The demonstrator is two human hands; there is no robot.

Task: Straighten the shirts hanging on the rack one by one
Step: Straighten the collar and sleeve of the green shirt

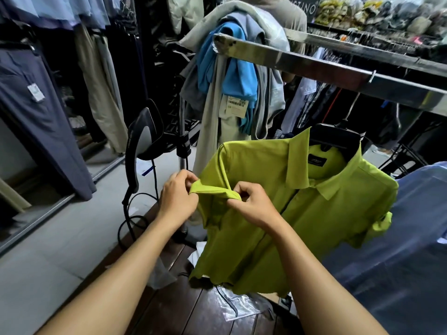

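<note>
Sleeve cuff being smoothed on the green shirt (302,221).
It hangs from the rail (338,71); left hand (177,199) and right hand (251,204) pinch the cuff (215,191). Next, likely flatten it.

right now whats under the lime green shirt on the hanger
Below the lime green shirt lie dark wooden boards, crumpled clear plastic bags and a scrap of white paper. The shirt covers the floor directly behind it.

bare forearms (125,269); bare left hand (177,198); bare right hand (254,205)
</note>
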